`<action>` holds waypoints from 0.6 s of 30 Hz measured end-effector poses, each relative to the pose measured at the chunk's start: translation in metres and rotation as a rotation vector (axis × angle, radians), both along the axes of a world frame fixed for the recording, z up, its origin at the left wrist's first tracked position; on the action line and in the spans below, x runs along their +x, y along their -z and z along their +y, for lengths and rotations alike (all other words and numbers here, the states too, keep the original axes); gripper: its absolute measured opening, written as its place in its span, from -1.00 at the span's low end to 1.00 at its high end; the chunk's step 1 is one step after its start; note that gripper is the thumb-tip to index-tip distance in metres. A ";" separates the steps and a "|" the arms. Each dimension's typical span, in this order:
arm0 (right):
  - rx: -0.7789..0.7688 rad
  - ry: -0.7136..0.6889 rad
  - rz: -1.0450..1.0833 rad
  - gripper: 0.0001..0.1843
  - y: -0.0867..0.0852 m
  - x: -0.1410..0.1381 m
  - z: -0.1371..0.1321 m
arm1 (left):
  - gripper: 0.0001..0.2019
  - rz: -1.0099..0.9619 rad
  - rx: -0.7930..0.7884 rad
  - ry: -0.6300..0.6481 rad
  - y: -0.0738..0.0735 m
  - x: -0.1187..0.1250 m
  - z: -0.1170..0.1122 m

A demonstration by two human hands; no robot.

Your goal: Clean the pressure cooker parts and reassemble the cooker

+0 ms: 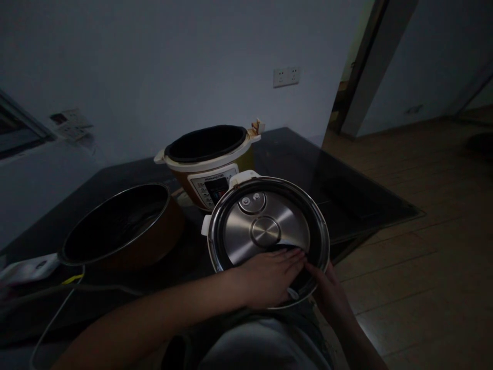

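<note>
So there's a glossy black flat-topped table [295,154], and a wide round brown pot with a dark inside [162,239] sits toward its left end. Flat whitish packet, kinda blurry [34,270], at the table's left edge, thin white cable [72,292] near it. Behind the table: pale wall [173,61] with a white double power socket [286,77]. Tan plank-look floor [404,277] right of the table.

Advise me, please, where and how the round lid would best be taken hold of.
Probably take the lid by its left rim, coming from the left: it is round, inner side up, and no hand covers that edge. The right hand grips the lower-right rim; the left hand lies across the inside.
</note>
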State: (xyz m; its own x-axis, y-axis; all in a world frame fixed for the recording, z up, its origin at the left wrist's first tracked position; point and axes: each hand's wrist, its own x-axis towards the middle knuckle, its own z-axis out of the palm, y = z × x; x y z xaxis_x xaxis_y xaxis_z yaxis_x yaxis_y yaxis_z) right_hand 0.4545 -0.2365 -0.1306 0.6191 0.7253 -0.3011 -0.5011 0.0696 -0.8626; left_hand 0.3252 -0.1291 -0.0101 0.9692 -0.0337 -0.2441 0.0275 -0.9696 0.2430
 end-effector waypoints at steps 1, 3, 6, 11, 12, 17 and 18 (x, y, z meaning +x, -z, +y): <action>0.007 -0.003 0.011 -0.29 0.000 0.000 0.000 | -0.34 0.000 0.013 0.010 -0.001 0.004 0.002; 0.006 -0.007 0.023 -0.30 0.001 0.001 0.000 | -0.35 -0.012 0.047 0.021 -0.002 0.011 0.007; -0.013 -0.026 0.023 -0.32 0.001 0.001 -0.001 | -0.35 -0.070 0.129 0.036 0.002 0.021 0.015; -0.003 -0.037 0.076 -0.21 -0.008 -0.001 -0.002 | -0.35 -0.184 0.304 -0.002 0.013 0.037 0.031; -0.002 -0.037 0.077 -0.18 -0.010 -0.001 -0.002 | -0.34 -0.197 0.330 -0.021 0.014 0.039 0.035; -0.027 -0.031 0.030 -0.18 -0.009 0.000 -0.003 | -0.32 -0.168 0.419 -0.087 0.006 0.039 0.056; -0.028 -0.030 0.025 -0.19 -0.008 0.000 -0.003 | -0.34 -0.155 0.434 -0.095 0.002 0.037 0.060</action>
